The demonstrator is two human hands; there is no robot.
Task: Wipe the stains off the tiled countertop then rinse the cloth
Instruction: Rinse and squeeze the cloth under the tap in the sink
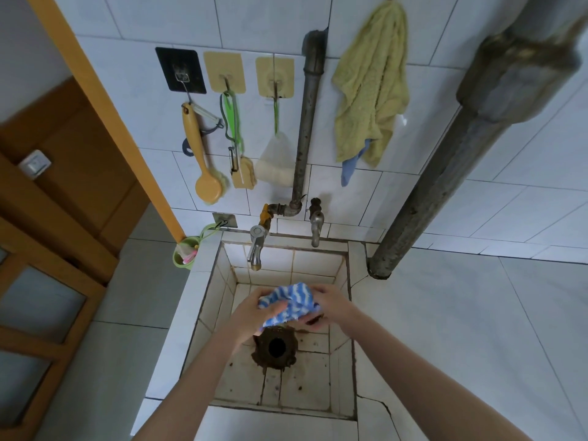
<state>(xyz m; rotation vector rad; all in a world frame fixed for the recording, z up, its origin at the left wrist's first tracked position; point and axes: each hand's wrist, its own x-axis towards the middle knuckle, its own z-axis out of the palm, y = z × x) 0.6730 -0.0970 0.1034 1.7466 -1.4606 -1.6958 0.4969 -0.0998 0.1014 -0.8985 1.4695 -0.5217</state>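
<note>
1. holding the cloth (291, 302) in both hands over the sink (206, 300), above and just behind the drain (276, 346).
2. the left hand (254, 313) grips the cloth's left part, with the thumb laid across the top and the fingers curled under it.
3. the right hand (331, 305) grips the right end, fingers wrapped round the bunched fabric, fingertips showing below it.
4. the cloth is striped blue and white and bunched between the two hands; a corner hangs down towards the drain.
5. the sink is tiled, with dark grime along its joints and round the drain.
6. the left tap (256, 249) stands on the back rim with its spout over the sink, behind the cloth; the right tap (315, 229) sits on the wall just beside it.
7. the countertop (461, 329) of pale tiles lies on both sides of the sink; a crack runs through it near the sink's front right corner.
8. on the wall, a brush (203, 160), a sponge (244, 176) and a net bag (276, 162) hang from hooks left of a thin pipe (307, 122).
9. a yellow towel (370, 87) hangs right of that pipe, with a blue rag (350, 167) showing beneath it.
10. a green cup (184, 253) hangs beside the sink's back left corner.
</note>
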